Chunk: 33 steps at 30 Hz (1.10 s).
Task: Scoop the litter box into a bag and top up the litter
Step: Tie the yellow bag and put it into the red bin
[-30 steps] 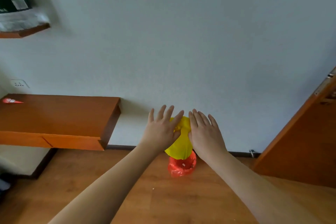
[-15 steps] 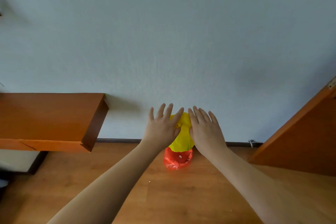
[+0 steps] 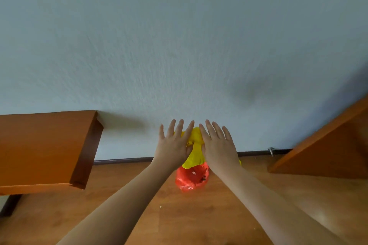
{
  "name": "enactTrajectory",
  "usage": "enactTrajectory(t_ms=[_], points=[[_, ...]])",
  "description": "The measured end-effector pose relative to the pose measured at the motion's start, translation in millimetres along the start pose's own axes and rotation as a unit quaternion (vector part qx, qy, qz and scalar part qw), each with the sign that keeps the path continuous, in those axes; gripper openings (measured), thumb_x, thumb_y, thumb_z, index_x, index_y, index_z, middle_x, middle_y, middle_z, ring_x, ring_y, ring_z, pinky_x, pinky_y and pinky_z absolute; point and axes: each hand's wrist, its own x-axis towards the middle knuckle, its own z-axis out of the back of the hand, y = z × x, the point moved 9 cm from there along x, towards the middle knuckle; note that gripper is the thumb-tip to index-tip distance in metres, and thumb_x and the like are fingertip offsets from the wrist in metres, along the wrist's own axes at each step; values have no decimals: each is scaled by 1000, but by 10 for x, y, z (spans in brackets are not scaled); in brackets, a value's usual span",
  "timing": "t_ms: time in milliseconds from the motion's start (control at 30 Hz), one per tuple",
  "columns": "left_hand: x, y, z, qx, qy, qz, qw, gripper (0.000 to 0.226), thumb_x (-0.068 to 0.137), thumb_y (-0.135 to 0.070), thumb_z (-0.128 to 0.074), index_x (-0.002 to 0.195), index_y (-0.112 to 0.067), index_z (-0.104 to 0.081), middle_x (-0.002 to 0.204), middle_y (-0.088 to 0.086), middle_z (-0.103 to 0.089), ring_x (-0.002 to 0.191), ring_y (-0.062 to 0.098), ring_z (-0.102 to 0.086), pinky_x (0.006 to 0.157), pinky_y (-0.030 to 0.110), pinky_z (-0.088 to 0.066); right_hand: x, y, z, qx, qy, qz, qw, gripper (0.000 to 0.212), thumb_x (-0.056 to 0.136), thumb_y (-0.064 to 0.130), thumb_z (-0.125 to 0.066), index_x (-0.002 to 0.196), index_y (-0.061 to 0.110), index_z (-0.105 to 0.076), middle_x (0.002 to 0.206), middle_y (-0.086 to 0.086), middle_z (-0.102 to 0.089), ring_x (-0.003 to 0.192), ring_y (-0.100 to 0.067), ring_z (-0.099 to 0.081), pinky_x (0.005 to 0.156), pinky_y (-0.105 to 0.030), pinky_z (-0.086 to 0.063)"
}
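A yellow plastic bag (image 3: 195,151) hangs in the air between my two hands, in front of the wall. My left hand (image 3: 175,145) and my right hand (image 3: 218,146) are seen from the back with their fingers straight and spread. Their thumbs lie against the bag's top and pinch it. Below the yellow bag an open red plastic bag (image 3: 192,179) stands on the wooden floor near the skirting, with a few dark bits inside. No litter box or scoop is in view.
A wooden wall-mounted desk (image 3: 45,145) juts out at the left. An open wooden door (image 3: 328,151) stands at the right, with a metal door stop (image 3: 270,150) on the skirting beside it. A pale wall fills the upper view.
The view has swung right, so the desk has slid left and the upper shelf has left the frame. Both hands keep the same hold on the yellow bag.
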Motion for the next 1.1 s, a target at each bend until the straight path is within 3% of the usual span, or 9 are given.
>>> enactTrajectory(t_ms=[167, 300, 400, 567, 667, 767, 867, 1000, 1100], points=[[362, 81, -342, -8, 27, 1, 1000, 66, 98, -59, -18, 152, -36, 11, 164, 5, 0, 150, 32, 2, 118, 61, -7, 284, -114, -399, 11, 17, -14, 1000, 64, 86, 29, -67, 143, 16, -43, 148, -12, -42, 136, -31, -41, 111, -51, -34], [667, 174, -811, -21, 32, 18, 999, 65, 94, -59, -7, 152, -36, 13, 164, 6, 1, 150, 33, 2, 118, 61, -6, 551, -204, -908, 15, 24, 2, 1000, 64, 88, 30, -63, 147, 18, -38, 151, -10, -38, 141, -31, -34, 114, -51, -28], [877, 237, -1225, -25, 33, 27, 999, 67, 90, -59, -2, 152, -36, 7, 164, 7, -6, 150, 34, -4, 117, 63, -10, 692, -276, -1364, 26, 27, 16, 999, 64, 92, 30, -56, 149, 20, -31, 154, -8, -33, 144, -29, -27, 117, -49, -22], [1172, 272, -2053, -46, 47, 27, 998, 64, 94, -57, -20, 152, -32, -21, 157, 10, -31, 144, 37, -28, 108, 66, -30, 858, -402, -2214, 47, 44, 28, 998, 58, 94, 31, -40, 150, 21, -28, 154, -8, -34, 143, -29, -29, 115, -51, -26], [1329, 313, -2630, -42, 44, 25, 998, 64, 94, -57, -23, 153, -32, -22, 157, 11, -31, 144, 38, -28, 108, 66, -30, 916, -451, -2822, 59, 58, 19, 996, 56, 96, 35, -23, 151, 23, -21, 155, -8, -32, 143, -29, -28, 116, -50, -25], [1446, 359, -3257, -43, 45, 31, 998, 64, 94, -57, -23, 153, -33, -19, 158, 11, -29, 145, 38, -26, 109, 66, -28, 934, -483, -3453, 51, 60, 16, 997, 58, 96, 36, -18, 152, 24, -19, 156, -8, -28, 145, -29, -23, 117, -49, -20], [1518, 401, -3860, -46, 41, 42, 997, 64, 94, -56, -19, 154, -35, -14, 159, 13, -27, 145, 41, -24, 111, 65, -26, 929, -494, -4053, 40, 70, 20, 997, 57, 97, 36, -20, 152, 23, -15, 157, -8, -25, 146, -29, -19, 118, -47, -17], [1507, 451, -4611, -59, 43, 68, 995, 64, 93, -57, -11, 154, -38, -9, 160, 14, -23, 145, 41, -22, 112, 64, -24, 874, -486, -4773, 40, 85, 40, 995, 60, 96, 33, -39, 152, 22, -20, 157, -7, -26, 147, -28, -18, 118, -48, -20], [1468, 428, -5129, -71, 47, 80, 993, 64, 93, -56, -8, 154, -39, -5, 160, 15, -21, 146, 42, -20, 113, 64, -21, 807, -501, -5271, 34, 96, 56, 993, 62, 96, 33, -39, 153, 24, -18, 159, -5, -21, 148, -25, -13, 118, -47, -20]])
